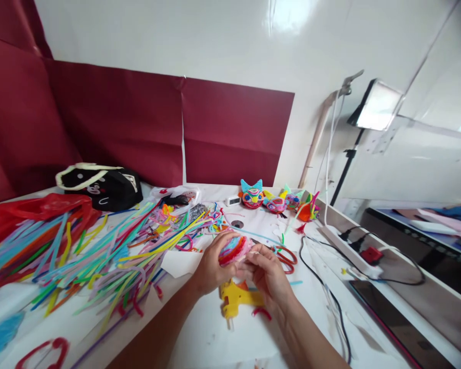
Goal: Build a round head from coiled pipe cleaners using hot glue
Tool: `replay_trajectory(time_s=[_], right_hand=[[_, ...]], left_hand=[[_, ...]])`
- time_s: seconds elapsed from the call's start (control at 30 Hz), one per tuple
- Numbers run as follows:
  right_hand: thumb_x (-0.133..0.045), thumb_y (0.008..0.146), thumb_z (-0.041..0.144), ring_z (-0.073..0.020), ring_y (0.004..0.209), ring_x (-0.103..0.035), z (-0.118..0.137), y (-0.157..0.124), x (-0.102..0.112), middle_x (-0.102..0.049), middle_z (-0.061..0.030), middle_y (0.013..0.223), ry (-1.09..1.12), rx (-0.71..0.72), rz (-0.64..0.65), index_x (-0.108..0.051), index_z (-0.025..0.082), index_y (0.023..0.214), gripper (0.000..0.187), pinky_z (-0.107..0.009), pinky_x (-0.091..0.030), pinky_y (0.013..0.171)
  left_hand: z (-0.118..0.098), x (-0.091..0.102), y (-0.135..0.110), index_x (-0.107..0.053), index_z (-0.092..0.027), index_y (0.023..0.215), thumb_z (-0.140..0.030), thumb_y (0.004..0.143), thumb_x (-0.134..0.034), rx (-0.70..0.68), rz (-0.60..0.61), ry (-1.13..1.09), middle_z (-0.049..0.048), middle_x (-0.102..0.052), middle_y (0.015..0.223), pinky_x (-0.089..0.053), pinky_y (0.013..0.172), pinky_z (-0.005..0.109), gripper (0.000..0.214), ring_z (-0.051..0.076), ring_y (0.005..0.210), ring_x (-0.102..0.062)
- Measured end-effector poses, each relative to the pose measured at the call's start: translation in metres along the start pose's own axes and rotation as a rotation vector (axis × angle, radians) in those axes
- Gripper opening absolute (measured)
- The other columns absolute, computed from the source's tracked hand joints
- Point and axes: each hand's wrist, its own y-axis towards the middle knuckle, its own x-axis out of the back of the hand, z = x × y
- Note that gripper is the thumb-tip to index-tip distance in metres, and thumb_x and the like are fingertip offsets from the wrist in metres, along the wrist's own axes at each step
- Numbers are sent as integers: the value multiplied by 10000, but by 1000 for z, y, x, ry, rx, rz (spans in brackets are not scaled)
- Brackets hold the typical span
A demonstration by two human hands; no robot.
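Above the middle of the table, my left hand (213, 264) wraps around the side of a rounded piece of pipe-cleaner work (232, 250) banded in blue, red, orange and pink. The thumb and fingers of my right hand (267, 266) pinch at its right edge; any small part between those fingertips is too blurred to name. Just below both hands lies a yellow hot glue gun (232, 300), partly covered by my right hand. Scissors with red handles (288, 260) rest beyond my right hand. A short red pipe-cleaner piece (262, 312) is beside the glue gun.
Loose pipe cleaners (138, 256) spread across the left, near a red plastic bag (34, 215) and a black bag (103, 187). Finished pipe-cleaner animal heads (252, 195) stand at the back. On the right are a power strip (353, 253), a black cable (325, 284) and a phone (399, 323).
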Motion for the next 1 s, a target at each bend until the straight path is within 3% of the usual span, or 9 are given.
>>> replay_trajectory(time_s=[0.4, 0.53, 0.77, 1.0], right_hand=[[-797, 556, 148, -199, 556, -704, -1, 5, 4, -668, -9, 564, 111, -97, -28, -539, 179, 711, 303, -272, -581, 532], [-804, 508, 87, -160, 519, -675, 5, 6, 4, -674, 4, 571, 130, -123, -52, -549, 174, 709, 336, -288, -596, 567], [-821, 509, 67, -171, 491, -674, 8, 6, 8, -683, 0, 552, 117, -151, -31, -530, 180, 733, 384, -252, -566, 496], [-804, 542, 71, -164, 502, -683, 6, 7, 8, -689, 10, 574, 134, -125, -10, -533, 180, 736, 351, -258, -586, 530]], left_hand=[[6, -2, 0, -530, -170, 1239, -153, 673, -560, -75, 0, 51, 128, -545, 1304, -380, 1089, 485, 567, 296, 1263, -485], [5, -2, 0, -539, -171, 1223, -184, 700, -578, -121, -10, 78, 130, -558, 1281, -402, 1070, 476, 524, 295, 1243, -502], [9, -3, 0, -524, -185, 1249, -194, 708, -574, -152, 6, 83, 130, -541, 1309, -386, 1078, 480, 543, 304, 1258, -488], [7, -2, 1, -530, -184, 1229, -241, 745, -568, -132, 5, 49, 129, -569, 1276, -388, 1076, 474, 489, 302, 1236, -510]])
